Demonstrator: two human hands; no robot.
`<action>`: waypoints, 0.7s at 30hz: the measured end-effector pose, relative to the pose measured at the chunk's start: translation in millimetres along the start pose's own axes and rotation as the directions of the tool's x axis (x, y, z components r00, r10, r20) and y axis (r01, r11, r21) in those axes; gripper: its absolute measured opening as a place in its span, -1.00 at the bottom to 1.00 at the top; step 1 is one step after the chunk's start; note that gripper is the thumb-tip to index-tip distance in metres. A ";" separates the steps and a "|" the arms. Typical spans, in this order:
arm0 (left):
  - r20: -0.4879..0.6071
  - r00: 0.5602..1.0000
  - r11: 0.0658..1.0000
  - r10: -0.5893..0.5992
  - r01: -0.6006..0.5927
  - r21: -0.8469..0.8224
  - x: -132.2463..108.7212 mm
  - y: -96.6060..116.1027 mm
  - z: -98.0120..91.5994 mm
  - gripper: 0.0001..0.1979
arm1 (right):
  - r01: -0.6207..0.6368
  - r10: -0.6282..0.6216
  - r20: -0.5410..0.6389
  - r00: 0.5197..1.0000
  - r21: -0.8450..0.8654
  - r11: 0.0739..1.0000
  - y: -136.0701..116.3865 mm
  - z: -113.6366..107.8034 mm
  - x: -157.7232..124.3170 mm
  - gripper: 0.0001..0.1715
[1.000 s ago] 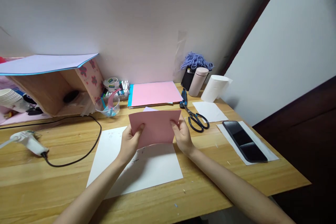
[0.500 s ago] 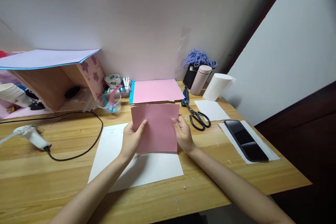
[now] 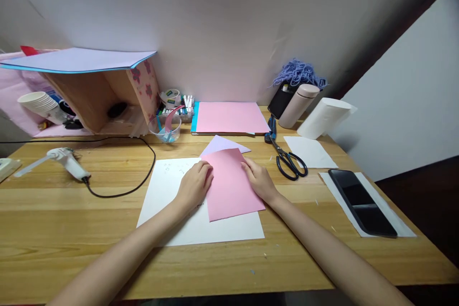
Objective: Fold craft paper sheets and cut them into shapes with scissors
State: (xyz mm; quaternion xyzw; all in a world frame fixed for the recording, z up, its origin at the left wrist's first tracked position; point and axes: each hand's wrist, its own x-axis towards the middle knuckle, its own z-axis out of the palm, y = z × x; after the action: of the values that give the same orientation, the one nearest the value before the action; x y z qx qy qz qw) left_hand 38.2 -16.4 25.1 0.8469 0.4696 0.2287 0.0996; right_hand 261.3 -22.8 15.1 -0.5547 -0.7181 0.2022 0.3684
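Note:
A pink sheet of paper (image 3: pixel 233 186) lies low over a white sheet (image 3: pixel 168 222) that has small marks on it. My left hand (image 3: pixel 195 184) is at the pink paper's upper left edge, fingers curled and closed on it. Opposite, my right hand (image 3: pixel 260 181) grips the right edge, its thumb side hidden in part. From behind the pink paper's top edge juts a pale lavender triangle of paper (image 3: pixel 227 145).
Black-handled scissors (image 3: pixel 292 162) and a phone (image 3: pixel 360 201) lie to the right. Behind are a stack of pink paper (image 3: pixel 227 117), a clear cup (image 3: pixel 165 128) and a pale flask (image 3: pixel 299 106). A corded glue gun (image 3: pixel 70 162) and a cardboard box (image 3: pixel 103 86) are left.
The pink paper has gone from upright to nearly flat over the white sheet, both hands still at its sides. The lavender triangle now shows behind it. The camera view has shifted.

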 end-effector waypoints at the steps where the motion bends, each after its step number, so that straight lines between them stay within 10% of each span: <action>1: -0.003 1.000 1.000 0.000 0.000 0.012 -0.2 -0.2 0.1 -0.79 | 0.072 -0.072 0.014 0.997 -0.041 0.997 1.3 0.3 -2.2 -0.63; 7: -0.004 0.999 0.998 0.035 -0.034 0.055 -0.4 -6.7 4.5 -0.72 | 0.434 -0.384 0.227 0.895 -0.241 0.868 -0.1 -1.9 -18.7 -0.47; 21: -0.063 0.998 0.999 -0.019 0.017 -0.042 0.4 -5.3 6.4 -0.57 | 0.465 -0.365 0.311 0.878 -0.371 0.804 -19.5 12.2 -36.3 -0.42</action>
State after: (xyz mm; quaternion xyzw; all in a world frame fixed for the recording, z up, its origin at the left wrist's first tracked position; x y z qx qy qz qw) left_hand 37.5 -12.9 17.6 0.8327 0.4753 0.2643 0.1041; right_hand 243.6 -61.6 9.7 -0.4243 -0.8859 0.0119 0.1873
